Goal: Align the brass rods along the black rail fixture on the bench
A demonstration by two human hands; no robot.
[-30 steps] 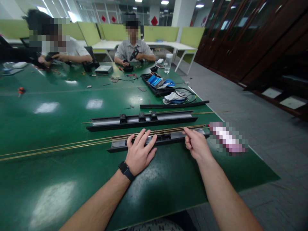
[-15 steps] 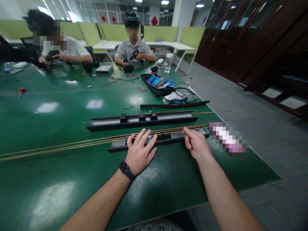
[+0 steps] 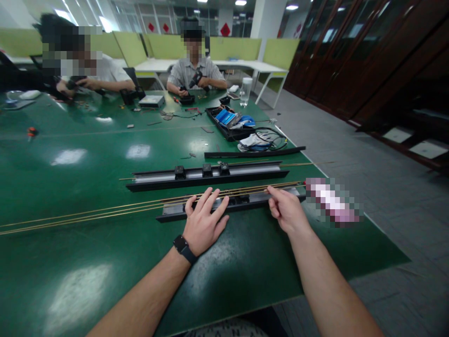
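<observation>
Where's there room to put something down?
On the table: left of the left forearm, nearer than the gold rods; and right of the right forearm, nearer than the pixelated pink thing. It's crowded around the black tray and gloves, and around the left hand, where rods run over the black channel.

Rods over nr rail, 2nd rail bhd

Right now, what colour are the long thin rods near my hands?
The long thin rods are golden yellow; they show best in the head view.
</observation>
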